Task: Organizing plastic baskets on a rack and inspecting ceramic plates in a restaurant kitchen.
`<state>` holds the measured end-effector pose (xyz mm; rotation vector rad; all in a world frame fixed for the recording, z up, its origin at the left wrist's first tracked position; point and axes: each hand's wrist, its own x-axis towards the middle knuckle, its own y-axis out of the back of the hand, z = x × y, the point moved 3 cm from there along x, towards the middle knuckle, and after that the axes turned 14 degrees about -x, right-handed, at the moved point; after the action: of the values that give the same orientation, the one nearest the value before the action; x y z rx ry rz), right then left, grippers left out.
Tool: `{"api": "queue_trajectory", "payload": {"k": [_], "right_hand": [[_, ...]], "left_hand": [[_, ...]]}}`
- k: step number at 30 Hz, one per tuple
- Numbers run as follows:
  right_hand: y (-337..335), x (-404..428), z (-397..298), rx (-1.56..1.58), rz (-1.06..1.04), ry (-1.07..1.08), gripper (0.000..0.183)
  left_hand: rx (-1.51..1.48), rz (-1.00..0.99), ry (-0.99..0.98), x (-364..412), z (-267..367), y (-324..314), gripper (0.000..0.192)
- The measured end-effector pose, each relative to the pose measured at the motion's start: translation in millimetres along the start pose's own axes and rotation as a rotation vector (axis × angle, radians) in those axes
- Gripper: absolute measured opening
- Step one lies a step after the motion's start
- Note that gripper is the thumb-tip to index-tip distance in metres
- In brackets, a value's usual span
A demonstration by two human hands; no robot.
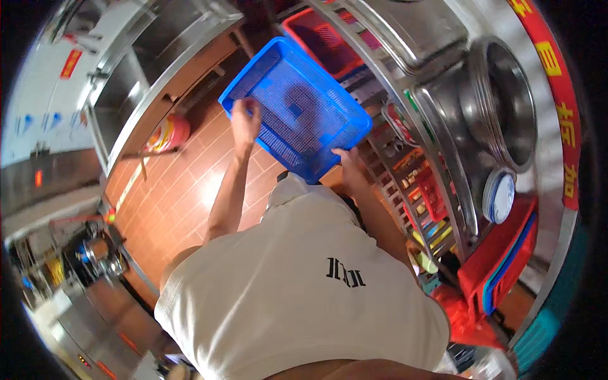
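Observation:
A blue plastic mesh basket [311,118] is held out in front of me, tilted, over the tiled floor. My left hand [246,119] grips its left rim, fingers curled over the edge. At the near right corner, my right hand [350,164] has its thumb over the rim, while its other fingers are mostly hidden. No loose item is plain inside the basket; a dark shadow-like patch shows across its mesh bottom.
A red plastic basket [327,42] sits beyond the blue one. Steel basins [506,102] and stacked plates [498,197] line the right counter, above shelves of goods. Red and blue bins [498,266] stand at lower right. A pinkish-red bucket [172,133] is by the left counter.

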<state>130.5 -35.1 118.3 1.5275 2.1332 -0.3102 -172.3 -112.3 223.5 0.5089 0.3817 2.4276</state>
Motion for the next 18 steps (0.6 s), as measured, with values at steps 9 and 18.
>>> {"api": "queue_trajectory", "payload": {"k": [9, 18], "right_hand": [[-6, -6, -70, -0.233, -0.33, 0.171, 0.028], [72, -69, -155, -0.245, -0.142, 0.324, 0.036]], "left_hand": [[-0.64, 0.685, 0.315, -56, -65, 171, 0.037], [-1.168, -0.013, 0.047, -41, 17, 121, 0.059]]}}
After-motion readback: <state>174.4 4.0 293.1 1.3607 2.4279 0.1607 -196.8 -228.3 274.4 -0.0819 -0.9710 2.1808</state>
